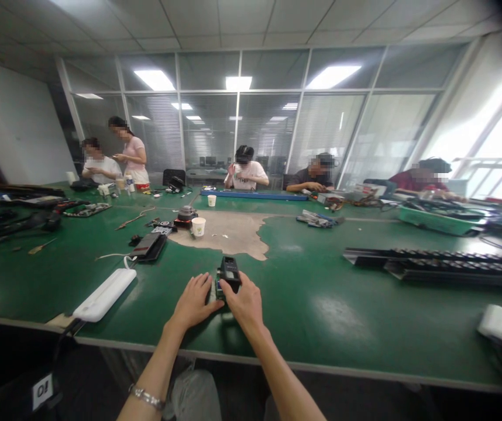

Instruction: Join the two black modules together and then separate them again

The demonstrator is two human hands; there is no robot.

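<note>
A small black device (229,272) with a greenish part stands upright on the green table (312,304) just in front of me. My right hand (244,301) is closed round its lower right side, fingers curled against it. My left hand (195,301) rests at its left side, fingers together and touching the base. A metal bracelet sits on my left wrist. What lies under my palms is hidden.
A white power strip (104,295) lies at the left near the table edge. A black flat unit (150,245), a paper cup (198,226) and small parts sit further back. Long black keyboards (435,263) lie at the right. Several people work at the far side.
</note>
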